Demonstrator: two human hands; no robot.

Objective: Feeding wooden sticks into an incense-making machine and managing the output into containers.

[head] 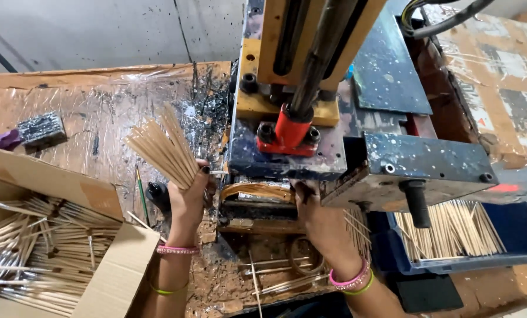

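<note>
My left hand (190,197) grips a fanned bundle of thin pale wooden sticks (160,147), held up just left of a paint-spattered press machine (328,118). One stick tip pokes from that hand toward the machine's slot. My right hand (313,209) reaches under the machine's front block, its fingers hidden beneath the metal, so what it touches cannot be seen. A red clamp piece (287,129) sits on the machine above both hands.
An open cardboard box (107,277) at lower left holds several loose sticks. A blue tray (510,235) with more sticks sits at right under a black handle (417,203). A dark block (41,129) lies on the plastic-covered table.
</note>
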